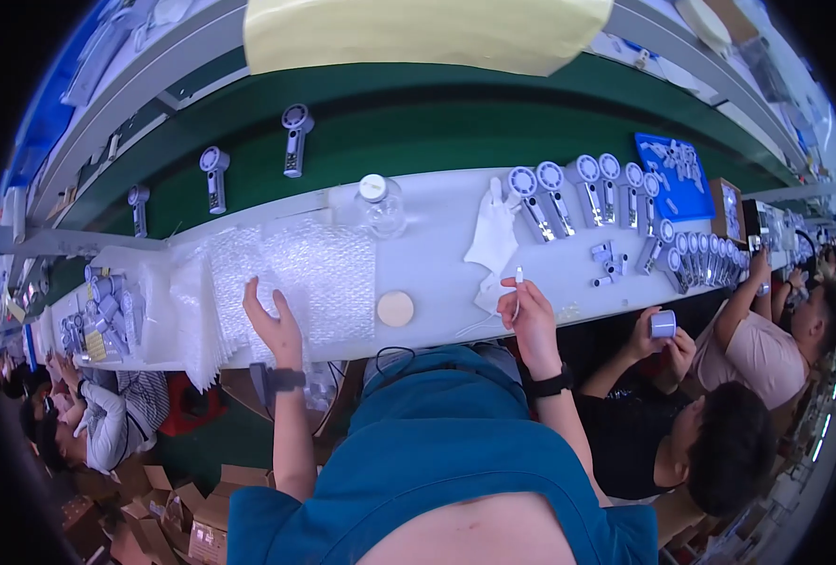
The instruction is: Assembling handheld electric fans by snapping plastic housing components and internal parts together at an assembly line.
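My left hand (273, 323) hovers with fingers spread over the near edge of a stack of clear bubble-wrap sheets (286, 273) on the white workbench (437, 273). Pinched upright in my right hand (529, 318) is a small white pen-like tool (519, 278), close to a crumpled white cloth (493, 240). A round beige pad (395, 308) lies on the bench between my two hands. Several grey handheld fans (578, 193) lie in a row to the right of the cloth.
A clear bottle with a white cap (378, 204) stands behind the bubble wrap. Three fans (294, 137) ride the green conveyor belt (455, 113). A blue tray of parts (674, 174) sits at the right. Co-workers (719, 443) sit on both sides; cardboard boxes (192, 513) lie on the floor.
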`<state>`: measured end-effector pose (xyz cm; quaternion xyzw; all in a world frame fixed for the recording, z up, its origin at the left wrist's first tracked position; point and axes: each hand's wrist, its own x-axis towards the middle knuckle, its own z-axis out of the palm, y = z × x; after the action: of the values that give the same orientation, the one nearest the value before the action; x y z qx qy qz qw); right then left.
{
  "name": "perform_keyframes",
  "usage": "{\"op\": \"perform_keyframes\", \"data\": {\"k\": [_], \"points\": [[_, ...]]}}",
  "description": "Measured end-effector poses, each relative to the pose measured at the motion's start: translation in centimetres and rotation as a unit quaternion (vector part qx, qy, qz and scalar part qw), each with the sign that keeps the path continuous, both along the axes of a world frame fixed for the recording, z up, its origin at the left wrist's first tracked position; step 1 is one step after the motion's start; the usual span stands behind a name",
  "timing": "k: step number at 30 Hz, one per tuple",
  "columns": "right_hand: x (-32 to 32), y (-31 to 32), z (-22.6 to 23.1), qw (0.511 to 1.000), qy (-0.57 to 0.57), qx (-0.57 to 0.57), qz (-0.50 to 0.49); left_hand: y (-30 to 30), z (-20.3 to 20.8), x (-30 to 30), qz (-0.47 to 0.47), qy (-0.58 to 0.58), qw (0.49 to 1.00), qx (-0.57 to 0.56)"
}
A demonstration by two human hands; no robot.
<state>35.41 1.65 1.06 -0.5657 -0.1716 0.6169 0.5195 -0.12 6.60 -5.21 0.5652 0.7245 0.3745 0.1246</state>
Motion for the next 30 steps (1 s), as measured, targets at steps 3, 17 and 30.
{"op": "perform_keyframes", "data": {"k": [3, 17, 30], "points": [[-0.6, 1.4, -3.3, 0.999, 0.036, -0.009, 0.019, -1.0, 4.6, 6.1, -0.077, -0.192, 0.966, -0.158], [4.0, -2.2, -2.3, 0.982, 0.071, 0.026, -0.171, 4.0, -3.8, 24.1, -0.424, -0.049, 0.902, -0.062], [0.5, 0.3, -2.5, 0.889, -0.432, 0.089, 0.127, 1.7, 3.4, 21.7, -0.464, -0.028, 0.883, -0.063]]}}
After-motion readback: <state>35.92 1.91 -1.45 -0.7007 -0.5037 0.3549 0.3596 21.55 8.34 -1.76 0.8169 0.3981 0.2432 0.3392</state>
